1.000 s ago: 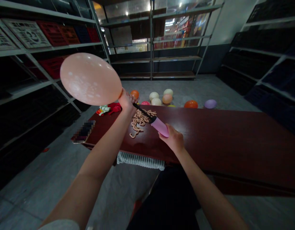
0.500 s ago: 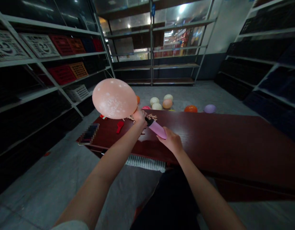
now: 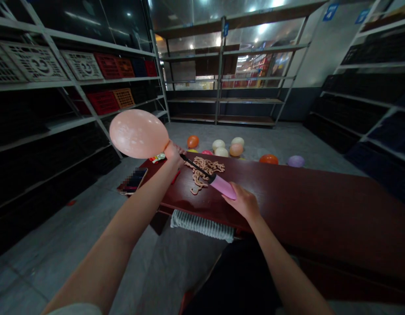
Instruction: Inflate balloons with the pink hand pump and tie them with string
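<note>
My left hand [image 3: 174,153] is closed around the neck of an inflated peach balloon [image 3: 138,133] with pale print, held above the table's left part. A balloon pump [image 3: 223,187] with a pink barrel and black rod runs from that hand down to my right hand [image 3: 244,202], whose fingers wrap the barrel's near end. The join between balloon and pump is hidden by my left fingers. Under the rod, a tangled heap of limp peach balloons [image 3: 205,168] lies on the dark red table [image 3: 304,197]. Part of a flat red balloon [image 3: 176,176] shows beside my left wrist.
A phone [image 3: 134,180] lies at the table's left edge, near a colourful packet [image 3: 158,158]. Behind the table, an orange balloon [image 3: 192,141], a purple balloon [image 3: 296,161] and several others rest on the floor. Shelving [image 3: 218,78] stands around. A grey ribbed cloth [image 3: 202,226] hangs below the front edge.
My left hand and the balloon have moved left, away from my right hand. The pump is drawn out, so its long black rod shows. The view has shifted slightly.
</note>
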The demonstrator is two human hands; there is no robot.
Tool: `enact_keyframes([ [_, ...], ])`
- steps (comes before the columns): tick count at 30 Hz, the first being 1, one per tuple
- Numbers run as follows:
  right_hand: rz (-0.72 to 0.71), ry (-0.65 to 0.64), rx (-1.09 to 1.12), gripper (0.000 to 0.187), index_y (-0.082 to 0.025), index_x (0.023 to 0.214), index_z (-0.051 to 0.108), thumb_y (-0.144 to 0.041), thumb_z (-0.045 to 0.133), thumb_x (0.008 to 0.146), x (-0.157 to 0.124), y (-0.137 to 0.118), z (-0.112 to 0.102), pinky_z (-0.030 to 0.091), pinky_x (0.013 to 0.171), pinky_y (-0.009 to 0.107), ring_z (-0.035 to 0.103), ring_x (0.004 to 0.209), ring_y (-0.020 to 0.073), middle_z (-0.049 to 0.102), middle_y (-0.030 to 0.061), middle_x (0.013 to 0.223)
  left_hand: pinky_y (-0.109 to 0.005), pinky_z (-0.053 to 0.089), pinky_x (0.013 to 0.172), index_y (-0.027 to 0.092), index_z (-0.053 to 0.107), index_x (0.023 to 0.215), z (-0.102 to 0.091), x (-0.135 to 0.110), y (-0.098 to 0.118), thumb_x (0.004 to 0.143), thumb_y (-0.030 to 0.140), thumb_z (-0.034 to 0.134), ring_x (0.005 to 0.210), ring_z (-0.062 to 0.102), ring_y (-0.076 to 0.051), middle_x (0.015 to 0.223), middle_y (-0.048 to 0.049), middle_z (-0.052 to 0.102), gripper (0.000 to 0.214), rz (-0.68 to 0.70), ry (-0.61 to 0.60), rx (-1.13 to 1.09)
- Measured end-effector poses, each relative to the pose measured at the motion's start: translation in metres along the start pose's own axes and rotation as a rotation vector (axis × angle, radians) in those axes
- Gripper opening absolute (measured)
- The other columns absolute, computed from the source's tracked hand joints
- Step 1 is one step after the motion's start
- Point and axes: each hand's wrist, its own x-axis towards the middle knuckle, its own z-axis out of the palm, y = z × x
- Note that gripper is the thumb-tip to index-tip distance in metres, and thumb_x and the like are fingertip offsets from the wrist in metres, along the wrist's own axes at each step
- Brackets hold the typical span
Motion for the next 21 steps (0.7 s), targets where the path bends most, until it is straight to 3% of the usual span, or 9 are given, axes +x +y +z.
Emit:
enact_keyframes([
  [4, 0.033, 0.035, 0.006, 0.041, -0.018, 0.125, 0.066, -0.044, 0.067, 0.094, 0.001, 0.002, 0.0, 0.052, 0.071, 0.031, 0.075, 0.083, 0.0235, 0.08, 0.01, 0.105, -0.022, 0.019, 0.039, 0.022, 0.019, 0.069, 0.019, -0.007, 0.01, 0.106, 0.034, 0.045, 0.036, 0.02, -0.008, 0.048, 0.0073, 0.018, 0.047, 0.066, 0.035, 0.017],
  [9, 0.115, 0.073, -0.019, 0.039, -0.016, 0.121, 0.067, -0.043, 0.066, 0.094, 0.002, 0.008, 0.002, 0.052, 0.071, 0.031, 0.075, 0.083, 0.0238, 0.08, 0.0105, 0.102, -0.023, 0.019, 0.039, 0.022, 0.021, 0.069, 0.044, -0.011, -0.008, 0.107, 0.043, 0.047, 0.037, 0.02, -0.008, 0.049, 0.0074, 0.017, 0.051, 0.142, -0.037, 0.014],
  [12, 0.162, 0.07, -0.029, 0.041, -0.017, 0.121, 0.066, -0.046, 0.066, 0.093, 0.002, 0.011, 0.004, 0.052, 0.07, 0.031, 0.075, 0.083, 0.0241, 0.079, 0.0104, 0.101, -0.024, 0.019, 0.039, 0.023, 0.022, 0.069, 0.057, -0.012, -0.032, 0.107, 0.048, 0.047, 0.037, 0.018, -0.007, 0.049, 0.0079, 0.016, 0.052, 0.135, -0.099, 0.034],
  [15, 0.203, 0.077, -0.037, 0.046, -0.016, 0.124, 0.065, -0.05, 0.066, 0.093, 0.002, 0.012, 0.007, 0.051, 0.067, 0.03, 0.075, 0.08, 0.0239, 0.079, 0.0095, 0.1, -0.025, 0.02, 0.04, 0.023, 0.025, 0.069, 0.064, -0.022, -0.069, 0.107, 0.049, 0.047, 0.036, 0.019, -0.007, 0.05, 0.0081, 0.017, 0.051, 0.096, -0.174, 0.069],
  [18, 0.252, 0.085, -0.058, 0.049, -0.014, 0.126, 0.064, -0.051, 0.064, 0.094, 0.002, 0.013, 0.01, 0.049, 0.064, 0.03, 0.075, 0.079, 0.0243, 0.08, 0.0112, 0.102, -0.025, 0.019, 0.039, 0.023, 0.026, 0.067, 0.063, -0.039, -0.111, 0.108, 0.044, 0.045, 0.034, 0.018, -0.008, 0.048, 0.0074, 0.017, 0.051, 0.026, -0.184, 0.107],
  [21, 0.28, 0.065, -0.077, 0.05, -0.014, 0.126, 0.063, -0.052, 0.063, 0.094, 0.002, 0.013, 0.01, 0.048, 0.063, 0.03, 0.076, 0.08, 0.0251, 0.079, 0.013, 0.102, -0.025, 0.019, 0.039, 0.023, 0.026, 0.066, 0.058, -0.05, -0.135, 0.107, 0.038, 0.049, 0.034, 0.021, -0.008, 0.047, 0.0068, 0.019, 0.05, -0.027, -0.2, 0.082],
])
